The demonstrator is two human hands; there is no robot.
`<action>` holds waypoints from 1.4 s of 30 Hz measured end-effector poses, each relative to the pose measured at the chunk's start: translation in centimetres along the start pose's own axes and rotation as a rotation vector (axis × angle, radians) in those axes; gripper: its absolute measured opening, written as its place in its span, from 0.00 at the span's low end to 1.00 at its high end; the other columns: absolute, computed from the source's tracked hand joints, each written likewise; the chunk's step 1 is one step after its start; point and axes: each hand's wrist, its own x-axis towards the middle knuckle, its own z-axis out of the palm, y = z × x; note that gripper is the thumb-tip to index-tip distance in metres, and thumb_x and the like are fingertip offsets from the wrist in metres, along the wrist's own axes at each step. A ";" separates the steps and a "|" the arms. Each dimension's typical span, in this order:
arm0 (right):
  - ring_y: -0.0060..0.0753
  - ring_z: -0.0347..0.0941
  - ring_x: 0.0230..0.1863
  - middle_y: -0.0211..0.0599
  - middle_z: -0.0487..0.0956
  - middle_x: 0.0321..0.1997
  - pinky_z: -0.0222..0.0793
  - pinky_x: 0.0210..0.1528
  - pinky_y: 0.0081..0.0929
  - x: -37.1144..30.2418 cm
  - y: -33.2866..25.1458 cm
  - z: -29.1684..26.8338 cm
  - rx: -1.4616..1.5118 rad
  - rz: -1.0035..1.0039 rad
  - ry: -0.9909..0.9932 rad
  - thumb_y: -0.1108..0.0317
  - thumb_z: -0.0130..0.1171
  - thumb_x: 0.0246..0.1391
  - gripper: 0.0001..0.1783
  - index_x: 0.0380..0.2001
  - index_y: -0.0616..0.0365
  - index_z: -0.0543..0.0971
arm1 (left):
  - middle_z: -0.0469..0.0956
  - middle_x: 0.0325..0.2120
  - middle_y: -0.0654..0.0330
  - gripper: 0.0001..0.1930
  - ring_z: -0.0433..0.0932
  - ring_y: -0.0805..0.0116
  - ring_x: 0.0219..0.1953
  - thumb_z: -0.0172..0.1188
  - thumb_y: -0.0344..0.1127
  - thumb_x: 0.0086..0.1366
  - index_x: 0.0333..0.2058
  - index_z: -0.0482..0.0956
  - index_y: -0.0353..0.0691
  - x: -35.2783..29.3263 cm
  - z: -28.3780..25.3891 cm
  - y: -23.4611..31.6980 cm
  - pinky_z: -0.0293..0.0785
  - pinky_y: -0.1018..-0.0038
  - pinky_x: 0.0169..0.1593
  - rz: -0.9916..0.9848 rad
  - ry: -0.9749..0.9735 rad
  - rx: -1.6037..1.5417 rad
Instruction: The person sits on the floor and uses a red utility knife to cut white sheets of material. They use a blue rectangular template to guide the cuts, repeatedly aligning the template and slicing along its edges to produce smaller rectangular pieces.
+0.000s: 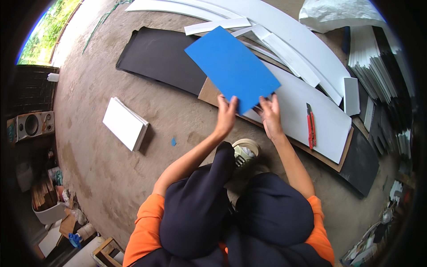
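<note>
Both my hands hold up a blue rectangular sheet [238,66] by its near edges, tilted over the boards in front of me. My left hand [227,115] grips it near the lower left side, the thumb on its face. My right hand [270,115] pinches its lower right corner area; some fingers are hidden behind it. Below lies a white board [320,120] on a brown board [209,92]. A red utility knife [311,127], its dark blade end pointing away from me, rests on the white board, right of my right hand.
A black sheet [160,53] lies under the boards. Long white strips [289,53] are heaped beyond. A stack of white panels [126,123] and a blue scrap [173,142] sit on the concrete floor at left. A speaker [34,126] stands far left; stacked sheets [371,66] at right.
</note>
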 end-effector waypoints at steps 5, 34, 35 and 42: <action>0.29 0.65 0.49 0.38 0.67 0.50 0.62 0.51 0.29 -1.4 -2.8 -6.7 0.015 -0.151 0.363 0.68 0.49 0.55 0.31 0.59 0.59 0.51 | 0.65 0.40 0.57 0.14 0.68 0.70 0.40 0.44 0.35 0.66 0.47 0.56 0.39 -1.7 3.7 -1.1 0.71 0.72 0.42 -0.005 -0.197 -0.289; 0.46 0.64 0.49 0.49 0.66 0.47 0.59 0.52 0.33 -2.3 -0.8 -20.8 -1.187 -0.238 0.568 0.64 0.48 0.56 0.24 0.53 0.67 0.63 | 0.71 0.38 0.53 0.19 0.75 0.64 0.39 0.57 0.32 0.56 0.48 0.72 0.39 6.5 0.2 0.8 0.74 0.74 0.43 0.147 -0.381 0.944; 0.46 0.64 0.49 0.49 0.66 0.46 0.59 0.52 0.33 -2.4 -0.7 -20.8 -1.188 -0.229 0.567 0.64 0.48 0.56 0.24 0.53 0.67 0.63 | 0.71 0.38 0.52 0.19 0.76 0.64 0.39 0.57 0.32 0.56 0.48 0.71 0.39 6.3 0.1 0.8 0.74 0.73 0.43 0.152 -0.376 0.930; 0.42 0.61 0.56 0.48 0.64 0.54 0.55 0.56 0.30 -2.7 -1.4 -20.5 -1.250 -0.089 0.518 0.61 0.46 0.57 0.26 0.55 0.66 0.61 | 0.70 0.40 0.52 0.20 0.76 0.62 0.40 0.58 0.30 0.55 0.48 0.71 0.38 5.8 -0.3 0.8 0.76 0.73 0.42 0.166 -0.395 0.946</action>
